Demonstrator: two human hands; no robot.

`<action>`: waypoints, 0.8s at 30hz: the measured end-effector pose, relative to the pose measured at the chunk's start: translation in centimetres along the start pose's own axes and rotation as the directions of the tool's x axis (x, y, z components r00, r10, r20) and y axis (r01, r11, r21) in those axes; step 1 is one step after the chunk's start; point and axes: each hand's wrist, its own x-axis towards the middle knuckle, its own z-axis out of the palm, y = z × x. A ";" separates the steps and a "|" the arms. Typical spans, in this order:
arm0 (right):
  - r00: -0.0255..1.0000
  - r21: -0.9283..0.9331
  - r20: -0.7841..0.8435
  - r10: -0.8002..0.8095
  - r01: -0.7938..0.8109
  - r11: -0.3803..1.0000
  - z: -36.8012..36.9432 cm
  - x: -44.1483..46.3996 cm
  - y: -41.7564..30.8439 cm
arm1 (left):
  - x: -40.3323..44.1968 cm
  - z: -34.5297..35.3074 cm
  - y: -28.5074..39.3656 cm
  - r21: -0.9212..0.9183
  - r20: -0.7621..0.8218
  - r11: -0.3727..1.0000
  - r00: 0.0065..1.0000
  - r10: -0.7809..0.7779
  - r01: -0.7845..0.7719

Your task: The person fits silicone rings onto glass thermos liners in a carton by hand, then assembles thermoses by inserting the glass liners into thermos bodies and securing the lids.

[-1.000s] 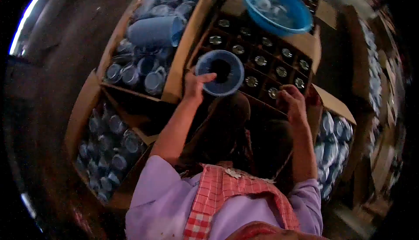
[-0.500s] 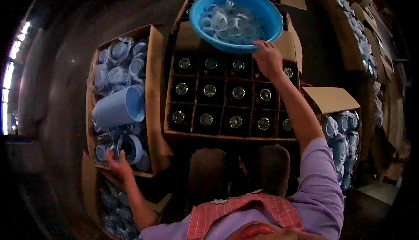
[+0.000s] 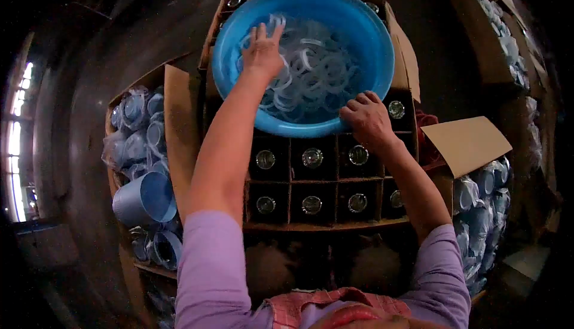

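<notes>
A large blue basin [image 3: 230, 98] holds a heap of clear plastic rings [image 3: 317, 69]. My left hand [image 3: 263, 51] is inside the basin at its left, fingers spread over the rings. On the basin's lower right rim, my right hand [image 3: 366, 113] is closed with its fingers curled over the edge. Beneath the basin stands a divided carton [image 3: 323, 227], with a glass item [image 3: 312, 157] in each visible near compartment.
At the left, a carton [image 3: 179, 131] holds wrapped blue cups, with a larger blue container [image 3: 145, 200] lying on top. Another carton of wrapped cups [image 3: 478, 209] stands at the right, its flap [image 3: 466, 140] raised. More packed goods line the far right.
My left hand has moved from the left carton up into the basin. The basin is nearer, covering more compartments, with my right hand still on its rim. The ring-shaped blue piece left my left hand earlier.
</notes>
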 end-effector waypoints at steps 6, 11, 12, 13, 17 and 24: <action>1.000 0.046 -0.010 0.021 -0.020 0.999 0.4 0.2 0.7 | 0.9 3.2 0.2 0.245 0.214 0.962 0.974 0.070 -0.122; 0.999 0.052 0.006 0.041 -0.041 0.998 0.0 -0.2 0.3 | -0.6 0.9 -1.5 -0.058 -0.074 0.984 0.984 0.163 -0.168; 0.998 0.049 0.023 0.057 -0.058 0.997 -0.3 0.1 0.3 | -0.9 0.2 -2.0 -0.183 -0.102 0.981 0.994 0.038 -0.056; 0.997 0.046 0.037 0.074 -0.075 0.996 -0.7 0.2 0.1 | -1.1 -0.7 -2.6 -0.307 -0.116 0.950 0.989 -0.091 0.051; 0.977 0.302 -0.174 0.120 -0.063 0.951 -2.6 0.2 -1.7 | -2.8 -2.4 -3.1 -0.933 0.051 0.276 0.847 -0.529 0.229; 0.832 0.879 -0.138 0.538 -0.147 0.453 -4.9 0.3 -5.4 | -7.4 -3.8 0.4 -0.770 0.367 -0.618 0.902 -0.226 0.158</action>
